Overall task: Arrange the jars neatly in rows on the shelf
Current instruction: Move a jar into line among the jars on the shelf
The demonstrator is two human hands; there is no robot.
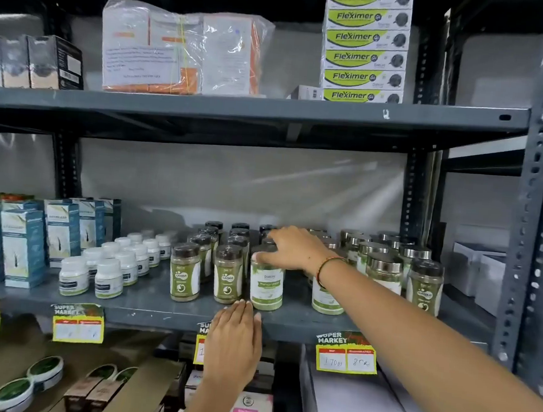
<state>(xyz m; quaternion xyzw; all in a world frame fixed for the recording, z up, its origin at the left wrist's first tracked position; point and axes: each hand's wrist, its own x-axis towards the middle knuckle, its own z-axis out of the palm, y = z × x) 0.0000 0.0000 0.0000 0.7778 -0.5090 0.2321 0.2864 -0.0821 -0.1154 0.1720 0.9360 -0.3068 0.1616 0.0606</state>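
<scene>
Your right hand reaches in from the right and rests on top of a white-label jar, fingers spread over its lid and closed on it; the jar stands upright at the front of the shelf. Your left hand lies just below that jar, flat against the shelf's front edge, fingers together and straight, holding nothing, with the fingertips just reaching the jar's base. Just left of your right hand stand rows of dark-lidded green jars, running back from the front edge in lines. Under and behind your right forearm is another white-label jar, partly hidden. Right of that arm stands a cluster of silver-lidded jars, less evenly lined. Well to the left of both hands are small white bottles in rows, and farther left blue boxes. Just beside your left hand, yellow price tags hang from the shelf's edge.
</scene>
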